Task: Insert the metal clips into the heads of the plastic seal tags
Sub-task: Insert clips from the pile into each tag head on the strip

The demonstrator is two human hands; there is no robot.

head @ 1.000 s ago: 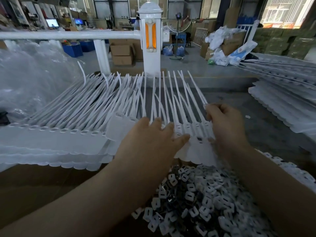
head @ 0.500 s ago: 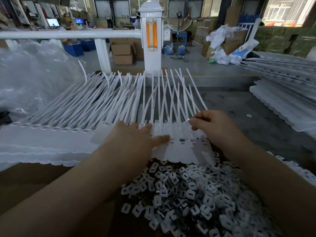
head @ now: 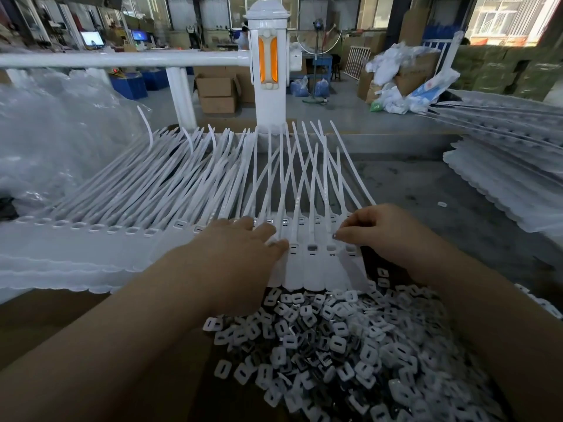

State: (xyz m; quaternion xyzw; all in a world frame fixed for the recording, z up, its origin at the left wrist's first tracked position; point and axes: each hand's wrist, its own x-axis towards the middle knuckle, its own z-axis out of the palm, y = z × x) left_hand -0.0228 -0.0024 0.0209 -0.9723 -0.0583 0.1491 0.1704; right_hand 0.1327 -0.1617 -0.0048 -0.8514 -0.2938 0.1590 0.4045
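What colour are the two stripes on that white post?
Orange. The stripes on the white post show in the head view.

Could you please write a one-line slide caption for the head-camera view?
Left hand steadies white seal tags while right hand pinches a metal clip above them.

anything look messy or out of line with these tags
Yes. The tails of the seal tags in front of the hands fan out and cross one another, unlike the neat parallel bundle to the left. One small white piece lies alone on the grey table, apart from the clip pile.
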